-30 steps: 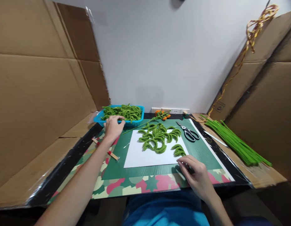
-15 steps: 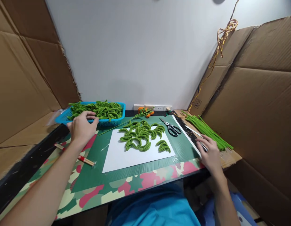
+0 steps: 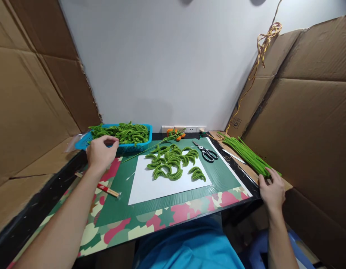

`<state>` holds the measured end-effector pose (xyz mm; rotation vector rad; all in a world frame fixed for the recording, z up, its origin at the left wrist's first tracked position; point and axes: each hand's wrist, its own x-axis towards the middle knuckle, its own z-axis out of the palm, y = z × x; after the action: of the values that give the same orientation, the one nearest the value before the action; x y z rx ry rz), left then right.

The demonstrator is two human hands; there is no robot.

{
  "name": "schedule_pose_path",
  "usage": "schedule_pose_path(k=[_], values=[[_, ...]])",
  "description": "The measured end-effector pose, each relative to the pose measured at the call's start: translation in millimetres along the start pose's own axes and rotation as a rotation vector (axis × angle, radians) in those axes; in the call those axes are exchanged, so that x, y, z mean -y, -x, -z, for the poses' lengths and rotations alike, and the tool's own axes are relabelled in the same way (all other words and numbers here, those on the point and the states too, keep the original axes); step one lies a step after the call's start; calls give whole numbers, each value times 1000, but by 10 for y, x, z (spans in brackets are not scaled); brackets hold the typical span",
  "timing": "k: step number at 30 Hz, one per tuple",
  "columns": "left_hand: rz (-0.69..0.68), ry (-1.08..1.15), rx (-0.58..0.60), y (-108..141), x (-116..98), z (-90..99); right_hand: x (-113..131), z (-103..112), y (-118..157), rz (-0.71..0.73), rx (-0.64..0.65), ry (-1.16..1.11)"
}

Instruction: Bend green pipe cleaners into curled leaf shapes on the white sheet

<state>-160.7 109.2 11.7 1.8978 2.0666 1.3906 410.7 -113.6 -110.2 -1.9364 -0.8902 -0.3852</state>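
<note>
My left hand (image 3: pixel 103 152) hovers in front of the blue basket (image 3: pixel 151 139), which is heaped with green fuzzy pieces (image 3: pixel 132 132). Its thumb and fingertips are pressed together; what they hold, if anything, is too small to name. At the right, my right hand (image 3: pixel 272 186) rests at the near end of a bundle of green fuzzy stems (image 3: pixel 244 152), fingers a little apart and touching the stems. Curved green leaf shapes (image 3: pixel 169 160) lie in clusters on a white sheet (image 3: pixel 150 190), with a smaller group (image 3: pixel 197 174) to their right.
Black-handled scissors (image 3: pixel 209 154) lie right of the sheet on the green mat (image 3: pixel 229 175). A white blade-like tool (image 3: pixel 234 156) sits beside the stems. Orange flowers (image 3: pixel 177 133) are at the back, wrapped chopsticks (image 3: pixel 108 189) at the left. Cardboard walls (image 3: pixel 310 123) stand on both sides.
My right hand has let go of the tool it was at and moved right to the stem bundle. My left hand's fingers have come closer together by the basket. The view has shifted slightly.
</note>
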Motion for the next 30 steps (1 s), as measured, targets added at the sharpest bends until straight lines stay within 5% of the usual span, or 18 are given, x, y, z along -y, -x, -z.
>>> schedule_pose_path(k=[7,15,22,25,30], values=[[45,-63,28,9,-61,25,234,52,-38,-13,-120,169],[-118,9,-41,64,-128,16,363,-261,-988,-82,291,188],[-228,98,-74,210,-339,-8,438,-467,-1176,-62,297,271],[-284,115,-70,273,-431,-27,499,-433,-1138,-56,216,225],[-427,118,-25,407,-590,-46,671,-307,-929,117,-179,-195]])
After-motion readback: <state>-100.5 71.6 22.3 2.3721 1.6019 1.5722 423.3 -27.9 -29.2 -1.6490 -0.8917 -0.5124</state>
